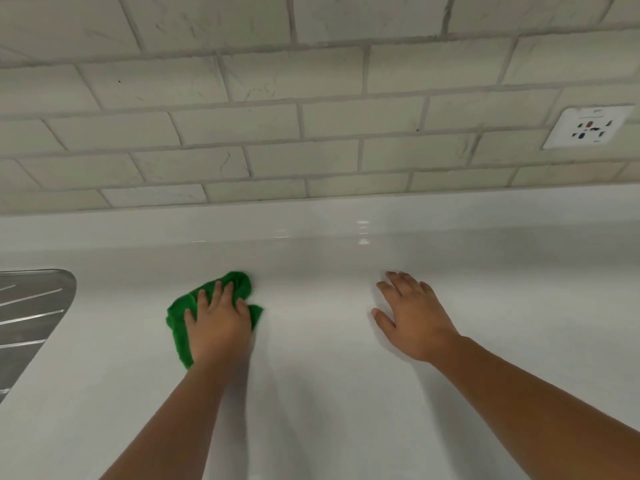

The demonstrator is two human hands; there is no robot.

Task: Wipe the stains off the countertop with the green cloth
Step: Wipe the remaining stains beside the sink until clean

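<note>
A: Hand status?

B: Left hand [220, 327] is palm-down on the green cloth [181, 317]. Fingers are spread and near straight, pressing it flat onto the countertop [311, 358]. It isn't bunched in a fist, and the thumb lies on the cloth too.

A: Cloth position?

B: Directly under the left hand, crumpled. It sticks out ahead of the fingertips and past the little-finger side, with a small flap on the thumb side. The heel of the hand covers the near part.

A: Right hand?

B: Right hand [414, 318] is on the thumb side of the left hand, well apart from the cloth. It's palm-down with fingers loosely spread, holding nothing. Fingertips and thumb look to be touching the counter. Can't tell if the palm bears on it.

A: Surroundings?

B: Ribbed steel drainboard [31, 306] sits out past the left hand's little-finger side, well apart from the cloth. Tiled wall [242, 123] is beyond both sets of fingertips, behind a low white upstand [138, 226]. Wall socket [587, 128] is on the tiles, beyond the right hand and to its outer side. There are glare spots on the counter ahead of the hands, nearer the right one. The thumb-side edge of the left wrist is blurred.
</note>
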